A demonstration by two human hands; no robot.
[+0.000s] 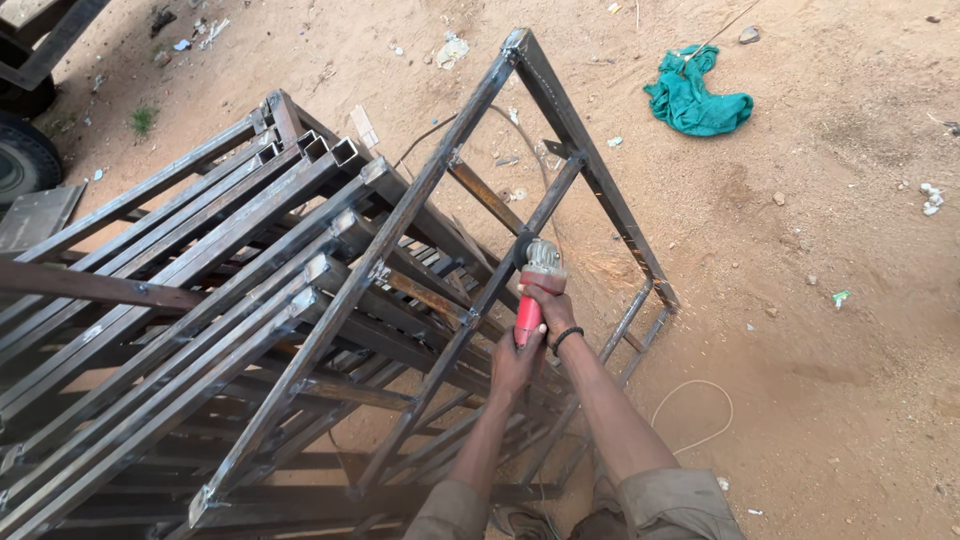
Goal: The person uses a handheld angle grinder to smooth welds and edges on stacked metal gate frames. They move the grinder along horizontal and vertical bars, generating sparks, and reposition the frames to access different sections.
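Both my hands hold a red angle grinder (531, 300) against a bar of a dark steel frame (590, 165) that leans up in front of me. My right hand (550, 305) grips the grinder near its silver head; a black band sits on that wrist. My left hand (515, 368) wraps the rear of the red body. The disc end touches the diagonal middle bar, and a faint spray of sparks shows to its right over the sand.
A stack of square steel tubes and welded frames (180, 300) fills the left side. A green cloth (695, 100) lies on the sandy ground at the upper right. A pale cable (700, 410) loops on the sand near my right arm. A vehicle tyre (22, 155) is at the far left.
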